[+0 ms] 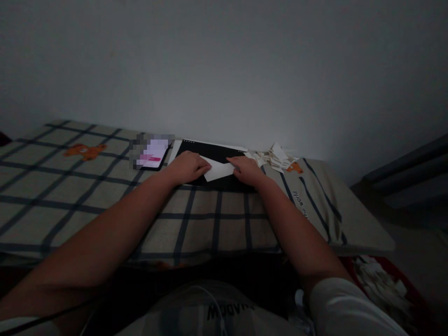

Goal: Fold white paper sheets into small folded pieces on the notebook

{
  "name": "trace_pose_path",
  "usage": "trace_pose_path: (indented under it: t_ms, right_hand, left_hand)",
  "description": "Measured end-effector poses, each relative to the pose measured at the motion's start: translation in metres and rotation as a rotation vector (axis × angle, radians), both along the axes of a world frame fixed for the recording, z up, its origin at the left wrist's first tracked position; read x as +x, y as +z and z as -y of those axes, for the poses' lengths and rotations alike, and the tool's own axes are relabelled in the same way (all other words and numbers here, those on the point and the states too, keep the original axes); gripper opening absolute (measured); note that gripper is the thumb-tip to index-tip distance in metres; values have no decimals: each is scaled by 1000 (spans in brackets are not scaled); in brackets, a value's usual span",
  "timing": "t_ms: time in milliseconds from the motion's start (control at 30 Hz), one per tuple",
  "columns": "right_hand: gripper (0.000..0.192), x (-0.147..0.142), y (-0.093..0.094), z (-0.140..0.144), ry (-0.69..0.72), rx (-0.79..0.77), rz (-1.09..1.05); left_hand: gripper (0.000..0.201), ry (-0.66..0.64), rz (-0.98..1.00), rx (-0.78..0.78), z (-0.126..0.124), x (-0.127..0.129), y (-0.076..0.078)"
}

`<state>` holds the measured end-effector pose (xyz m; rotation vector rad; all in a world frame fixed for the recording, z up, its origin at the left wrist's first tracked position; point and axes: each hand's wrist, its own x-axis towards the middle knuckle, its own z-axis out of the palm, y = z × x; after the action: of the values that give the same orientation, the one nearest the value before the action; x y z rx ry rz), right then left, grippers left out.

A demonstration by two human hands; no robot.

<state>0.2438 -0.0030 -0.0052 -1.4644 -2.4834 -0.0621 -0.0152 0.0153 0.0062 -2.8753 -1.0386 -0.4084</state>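
A white sheet of paper [220, 171] lies on a black notebook [213, 151] near the far edge of the checked cloth. My left hand [187, 167] presses flat on the paper's left side. Fingers of my right hand [248, 169] rest on the paper's right edge. Both hands lie palm down, touching the paper, and part of the sheet is hidden under them.
A phone [153, 155] with a lit screen lies left of the notebook. A heap of folded paper pieces [275, 157] sits to the right. The checked cloth [70, 186] covers the table; a red container [385, 280] with paper scraps stands at the lower right.
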Motion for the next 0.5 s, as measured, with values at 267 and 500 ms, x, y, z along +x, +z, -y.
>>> trace_pose_path:
  t_ms: [267, 500]
  right_hand:
    - [52, 0, 0, -2, -32, 39, 66]
    - [24, 4, 6, -4, 1, 158, 10]
  left_hand:
    - [51, 12, -10, -50, -7, -1, -16]
    - [52, 76, -29, -6, 2, 0, 1]
